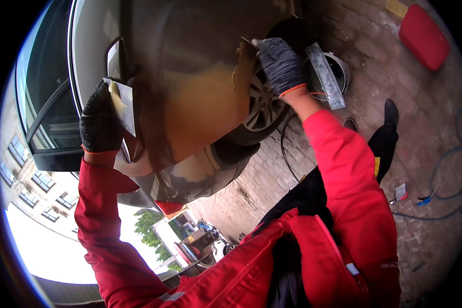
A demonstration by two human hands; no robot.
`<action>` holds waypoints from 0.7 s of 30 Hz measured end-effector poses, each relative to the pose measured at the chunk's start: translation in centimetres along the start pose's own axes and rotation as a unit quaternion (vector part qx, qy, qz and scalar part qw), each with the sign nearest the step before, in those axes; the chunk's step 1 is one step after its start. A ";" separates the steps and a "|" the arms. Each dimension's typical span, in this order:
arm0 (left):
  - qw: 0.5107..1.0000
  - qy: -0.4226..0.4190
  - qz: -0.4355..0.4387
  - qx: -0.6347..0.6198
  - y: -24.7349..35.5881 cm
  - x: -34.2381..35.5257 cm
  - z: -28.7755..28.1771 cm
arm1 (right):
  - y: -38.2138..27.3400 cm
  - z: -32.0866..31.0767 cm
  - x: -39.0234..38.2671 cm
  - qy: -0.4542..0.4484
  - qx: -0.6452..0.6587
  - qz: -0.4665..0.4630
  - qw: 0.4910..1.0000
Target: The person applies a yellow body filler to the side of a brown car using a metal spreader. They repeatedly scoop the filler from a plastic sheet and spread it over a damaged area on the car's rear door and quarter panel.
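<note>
A dark car body panel [190, 46] fills the upper middle, with a smoothed yellowish-brown filler patch [205, 108] on it. Filler lies in a ragged line along the panel's edge above the wheel [263, 100]. My left hand [100, 120], in a dark knit glove, grips a flat pale plate [126, 105] with a lump of yellowish filler [117, 100] on it. At the panel's edge, my right hand [281, 66] in a grey glove is closed, fingertips at the filler line. A thin tip shows beyond those fingers; what it belongs to is hidden.
Beside the wheel stands a bucket [344, 72] with a long grey metal strip [326, 76] across it. A red padded piece [424, 37] lies on the brick paving at the far right. Hoses [441, 159] and a small tool [399, 193] lie on the right.
</note>
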State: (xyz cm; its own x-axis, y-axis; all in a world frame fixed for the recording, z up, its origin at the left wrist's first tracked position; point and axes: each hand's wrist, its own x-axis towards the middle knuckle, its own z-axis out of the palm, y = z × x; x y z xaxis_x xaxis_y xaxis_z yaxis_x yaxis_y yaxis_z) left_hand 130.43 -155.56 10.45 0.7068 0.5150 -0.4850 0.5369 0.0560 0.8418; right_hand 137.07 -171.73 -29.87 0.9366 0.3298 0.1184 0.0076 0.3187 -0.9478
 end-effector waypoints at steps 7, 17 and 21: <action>0.996 -0.004 0.052 0.070 0.1 0.5 -2.2 | -2.8 4.2 -8.2 0.059 0.317 0.113 0.940; 0.993 -0.106 -0.019 -0.052 0.0 1.3 -1.4 | 0.2 -2.3 1.0 0.009 -0.027 -0.011 1.000; 0.980 0.029 0.099 0.170 -0.7 0.1 -2.3 | -1.9 -0.6 -1.5 -0.033 0.042 0.018 0.998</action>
State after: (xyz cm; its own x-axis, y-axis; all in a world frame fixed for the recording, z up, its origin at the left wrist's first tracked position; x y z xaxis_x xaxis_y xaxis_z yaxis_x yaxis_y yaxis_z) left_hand 129.03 -153.57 10.41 0.7903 0.5357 -0.2975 0.5214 -0.3329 0.7857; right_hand 135.90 -173.37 -28.43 0.9103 0.4001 0.1066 -0.0578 0.3777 -0.9241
